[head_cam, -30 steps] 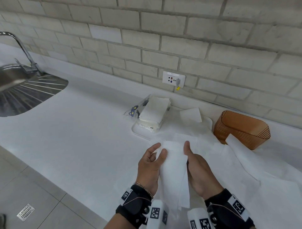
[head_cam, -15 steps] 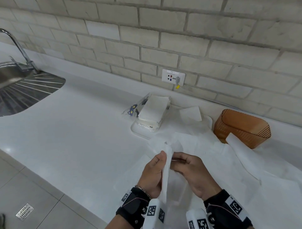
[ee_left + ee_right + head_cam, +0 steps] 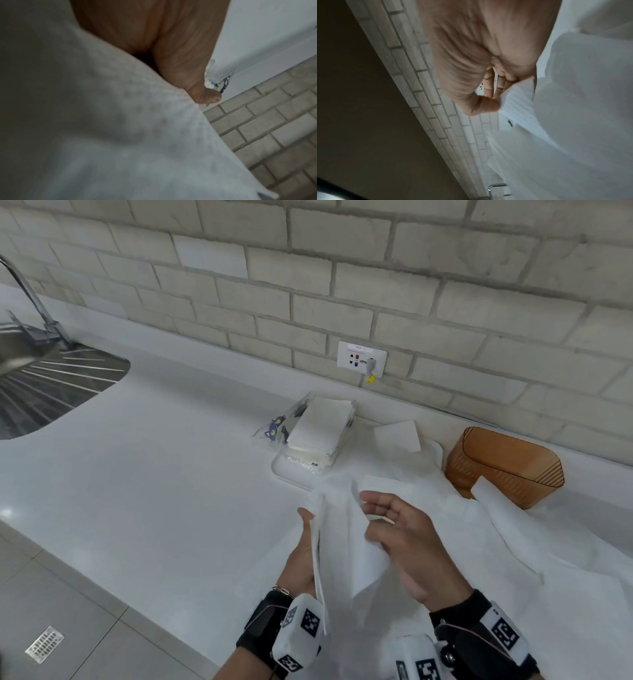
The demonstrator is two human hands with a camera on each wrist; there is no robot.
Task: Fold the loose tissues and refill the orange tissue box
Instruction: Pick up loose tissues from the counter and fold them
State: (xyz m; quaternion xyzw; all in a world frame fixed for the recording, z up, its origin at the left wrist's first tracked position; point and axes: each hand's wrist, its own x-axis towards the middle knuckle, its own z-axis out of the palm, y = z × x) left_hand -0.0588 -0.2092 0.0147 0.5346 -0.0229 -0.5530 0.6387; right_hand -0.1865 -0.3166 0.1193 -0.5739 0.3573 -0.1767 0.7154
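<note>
Head view, nearest: left hand pinches one edge of a thin white tissue sheet, thumb against it; right hand holds the opposite side, fingers curled on it, mid-fold above the white surface. Risk, as judged: the sheet is flimsy, so uneven pull may tear it or skew the crease. Loose white tissues lie spread right, overlapping, count uncertain. Farther: one white tray bearing one clear plastic pack of stacked tissues; one folded white square just right of it. One orange ribbed tissue box sits far right by the wall, unfilled.
</note>
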